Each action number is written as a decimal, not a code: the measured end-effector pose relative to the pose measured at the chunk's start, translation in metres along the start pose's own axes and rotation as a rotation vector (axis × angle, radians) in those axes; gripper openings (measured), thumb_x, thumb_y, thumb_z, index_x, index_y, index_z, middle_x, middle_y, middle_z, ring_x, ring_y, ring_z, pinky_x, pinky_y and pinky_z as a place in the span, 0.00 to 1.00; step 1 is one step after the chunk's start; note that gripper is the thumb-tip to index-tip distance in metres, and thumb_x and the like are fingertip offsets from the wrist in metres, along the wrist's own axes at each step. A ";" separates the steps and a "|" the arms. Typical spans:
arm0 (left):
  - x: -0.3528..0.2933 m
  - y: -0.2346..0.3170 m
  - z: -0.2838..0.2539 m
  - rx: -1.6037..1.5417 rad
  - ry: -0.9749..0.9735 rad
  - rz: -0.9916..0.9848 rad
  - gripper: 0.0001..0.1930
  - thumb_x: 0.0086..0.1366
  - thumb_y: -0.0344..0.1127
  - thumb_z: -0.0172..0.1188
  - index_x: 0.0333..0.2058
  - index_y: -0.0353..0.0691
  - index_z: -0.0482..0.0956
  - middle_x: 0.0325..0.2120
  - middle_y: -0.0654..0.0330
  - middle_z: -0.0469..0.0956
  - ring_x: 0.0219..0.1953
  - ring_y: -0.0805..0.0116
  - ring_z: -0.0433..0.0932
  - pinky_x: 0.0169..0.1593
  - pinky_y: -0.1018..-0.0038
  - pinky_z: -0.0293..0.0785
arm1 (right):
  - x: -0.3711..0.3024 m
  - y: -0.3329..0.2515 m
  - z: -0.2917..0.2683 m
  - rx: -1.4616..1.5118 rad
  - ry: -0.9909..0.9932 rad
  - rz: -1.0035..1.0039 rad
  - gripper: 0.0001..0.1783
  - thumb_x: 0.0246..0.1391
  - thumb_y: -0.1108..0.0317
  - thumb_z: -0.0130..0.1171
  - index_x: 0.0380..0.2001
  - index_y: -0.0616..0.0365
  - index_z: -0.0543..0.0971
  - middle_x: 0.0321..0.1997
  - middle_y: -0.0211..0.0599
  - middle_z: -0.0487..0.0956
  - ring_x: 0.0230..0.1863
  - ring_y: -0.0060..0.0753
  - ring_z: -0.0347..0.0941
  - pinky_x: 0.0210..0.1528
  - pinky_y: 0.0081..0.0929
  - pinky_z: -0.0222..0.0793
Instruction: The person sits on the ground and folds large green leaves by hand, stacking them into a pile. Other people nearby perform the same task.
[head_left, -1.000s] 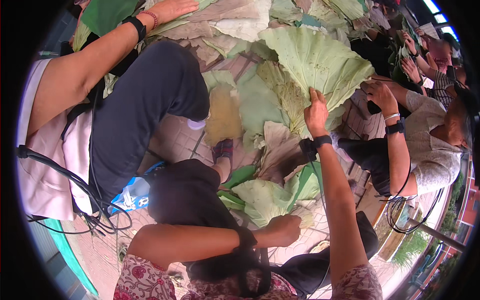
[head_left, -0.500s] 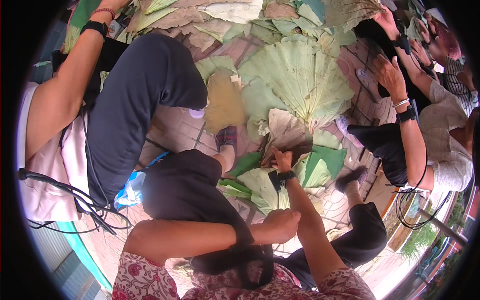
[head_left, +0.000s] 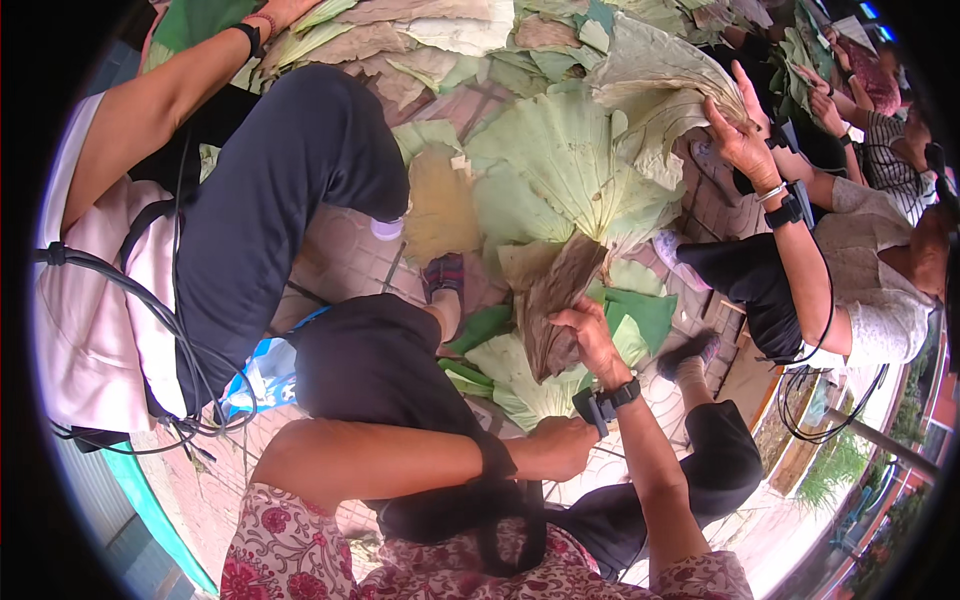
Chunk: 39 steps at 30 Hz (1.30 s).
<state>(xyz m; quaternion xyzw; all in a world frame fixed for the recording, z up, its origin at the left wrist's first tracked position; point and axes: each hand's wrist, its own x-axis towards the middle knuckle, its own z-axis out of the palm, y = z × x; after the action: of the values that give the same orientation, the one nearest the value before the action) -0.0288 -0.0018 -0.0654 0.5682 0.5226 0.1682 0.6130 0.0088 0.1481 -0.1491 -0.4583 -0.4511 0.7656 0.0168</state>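
My right hand (head_left: pixel 588 335) pinches a folded, dried brown lotus leaf (head_left: pixel 555 335) and holds it up in front of me, fingers and thumb on its right edge. My left hand (head_left: pixel 560 447) is closed in a fist close to the black device (head_left: pixel 592 408) on my right wrist; what it may hold is hidden. Beyond the dried leaf lies a large pale green lotus leaf (head_left: pixel 560 170), spread flat. Under my right hand are a pale leaf (head_left: pixel 520 375) and a darker green leaf (head_left: pixel 645 318).
A co-worker's hand (head_left: pixel 740 140) on the right lifts a greyish dry leaf (head_left: pixel 655 85). Another person's arm (head_left: pixel 160 130) reaches forward on the left. Many leaves (head_left: pixel 440 30) pile up at the far side. A blue and white bag (head_left: pixel 265 375) lies by the knees on the left.
My right hand has raised and turned the brown leaf, bringing it slightly nearer me. My left fist stays close to my right wrist. The co-worker's leaf on the right has come lower.
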 end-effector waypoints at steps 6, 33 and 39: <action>0.002 0.006 -0.008 0.139 -0.101 -0.010 0.10 0.57 0.26 0.52 0.35 0.29 0.79 0.34 0.42 0.81 0.38 0.45 0.82 0.40 0.55 0.78 | 0.076 -0.108 -0.035 0.225 -0.097 -0.444 0.15 0.50 0.80 0.56 0.42 0.58 0.79 0.39 0.30 0.83 0.33 0.20 0.77 0.33 0.15 0.69; -0.006 -0.001 -0.003 0.214 -0.061 0.076 0.07 0.52 0.24 0.57 0.31 0.32 0.78 0.31 0.43 0.79 0.37 0.44 0.81 0.37 0.54 0.75 | 0.081 0.158 -0.036 -1.079 0.312 -0.315 0.31 0.46 0.63 0.69 0.52 0.63 0.71 0.47 0.47 0.76 0.50 0.47 0.75 0.48 0.43 0.75; -0.004 -0.006 -0.001 0.245 -0.156 0.050 0.09 0.51 0.24 0.59 0.33 0.32 0.80 0.31 0.44 0.80 0.36 0.47 0.82 0.36 0.57 0.76 | 0.095 0.180 0.034 -1.489 0.452 -0.153 0.42 0.43 0.58 0.70 0.59 0.59 0.62 0.59 0.54 0.63 0.61 0.59 0.61 0.50 0.51 0.73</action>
<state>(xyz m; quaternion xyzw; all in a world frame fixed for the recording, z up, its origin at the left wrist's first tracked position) -0.0334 -0.0065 -0.0681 0.6630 0.4757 0.0738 0.5733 -0.0007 0.0606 -0.3360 -0.4611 -0.8621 0.1461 -0.1508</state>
